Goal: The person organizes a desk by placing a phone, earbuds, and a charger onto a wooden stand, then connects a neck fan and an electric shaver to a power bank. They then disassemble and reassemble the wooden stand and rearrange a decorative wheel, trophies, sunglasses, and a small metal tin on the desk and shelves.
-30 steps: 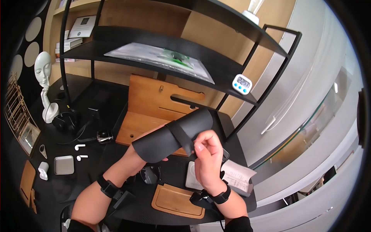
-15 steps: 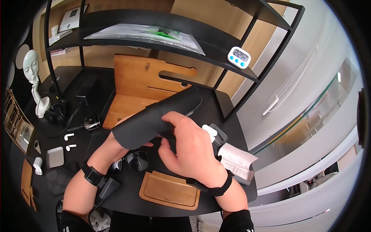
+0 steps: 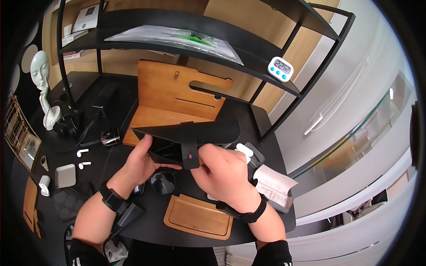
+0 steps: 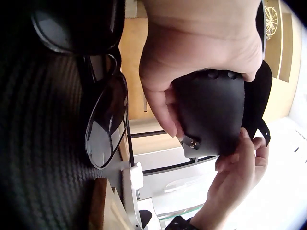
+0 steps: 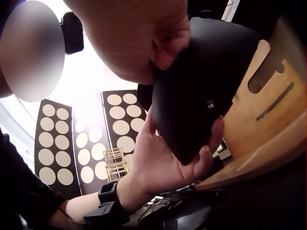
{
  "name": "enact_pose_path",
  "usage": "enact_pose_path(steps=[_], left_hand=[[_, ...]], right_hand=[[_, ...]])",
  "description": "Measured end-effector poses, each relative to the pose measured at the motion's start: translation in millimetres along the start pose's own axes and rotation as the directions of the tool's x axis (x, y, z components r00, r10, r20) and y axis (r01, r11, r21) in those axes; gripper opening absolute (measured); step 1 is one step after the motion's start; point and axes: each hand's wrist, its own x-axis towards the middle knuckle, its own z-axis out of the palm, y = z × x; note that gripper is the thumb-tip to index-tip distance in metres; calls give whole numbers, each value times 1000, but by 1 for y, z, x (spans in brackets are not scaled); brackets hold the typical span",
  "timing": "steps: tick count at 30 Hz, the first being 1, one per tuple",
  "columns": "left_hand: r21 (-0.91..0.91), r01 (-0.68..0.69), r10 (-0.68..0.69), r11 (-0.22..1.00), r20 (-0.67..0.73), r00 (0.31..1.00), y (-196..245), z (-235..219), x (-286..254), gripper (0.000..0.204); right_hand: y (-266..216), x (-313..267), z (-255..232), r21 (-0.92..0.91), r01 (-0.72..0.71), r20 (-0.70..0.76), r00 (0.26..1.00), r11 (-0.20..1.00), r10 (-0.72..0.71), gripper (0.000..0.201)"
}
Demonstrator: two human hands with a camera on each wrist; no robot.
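A soft black case with a strap across its middle is held up above the desk. Its dark hollow faces the person in the head view. My left hand grips the case's left end, thumb at the upper edge and fingers underneath. At the strap, my right hand pinches the lower front edge with curled fingers. A metal stud shows on the case in the left wrist view, and one also in the right wrist view. Black sunglasses lie on the desk below the case.
A wooden organizer stands behind the case, and a wooden tray lies near the desk's front edge. An opened box sits at right. White earbuds and a small grey dish lie at left. A black shelf spans above.
The case has turned so that its hollow shows towards the person. My right hand has moved from the strap's loose end to the case's lower edge; my left hand keeps its grip.
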Motion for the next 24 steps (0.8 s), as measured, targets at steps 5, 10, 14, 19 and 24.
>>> enact_pose_path(steps=[5, 10, 14, 19, 24], left_hand=[[44, 17, -13, 999, -72, 997, -7, -10, 1, 57], [159, -89, 119, 983, -193, 974, -14, -6, -1, 50], [333, -57, 104, 941, -123, 987, -20, -16, -1, 49], [202, 16, 22, 979, -186, 982, -13, 1, 3, 52], [23, 145, -137, 989, -212, 968, 6, 20, 9, 72]], right_hand=[[1, 0, 5, -91, -95, 104, 989, 991, 104, 17], [5, -9, 8, -251, -122, 236, 955, 960, 183, 12], [4, -12, 11, -262, -178, 272, 929, 948, 250, 9], [5, -6, 8, -289, -148, 170, 964, 946, 203, 12], [4, 8, 0, -179, -135, -74, 990, 974, 124, 19]])
